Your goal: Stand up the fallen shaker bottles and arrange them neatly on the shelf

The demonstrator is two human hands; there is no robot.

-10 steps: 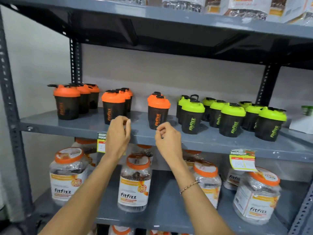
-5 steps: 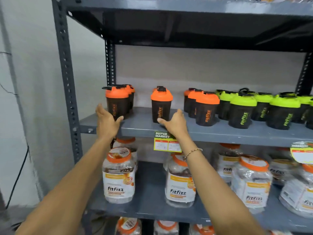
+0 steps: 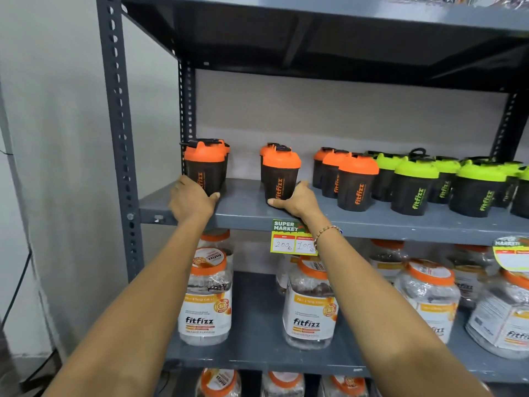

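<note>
The black plastic shaker bottles with orange lids (image 3: 279,179) and those with lime-green lids (image 3: 413,186) carry "fitfizz" down their sides. Clear plastic jars with orange lids (image 3: 310,305) read "fitfizz" too. A yellow-green paper price tag (image 3: 292,237) on the grey metal shelf (image 3: 372,222) edge says "SUPER MARKET", "200" and "100".

There is only one view, from a camera worn on the person's head. It stands close in front of a grey metal shelf (image 3: 372,224) and looks forward and a little downward at it. The wide lens bends the upright post (image 3: 118,138) at the left. The middle board lies about at the centre of the frame, the lower board near the bottom. Both forearms enter from the bottom edge and reach away from the camera. The wall is at the far left.
</note>
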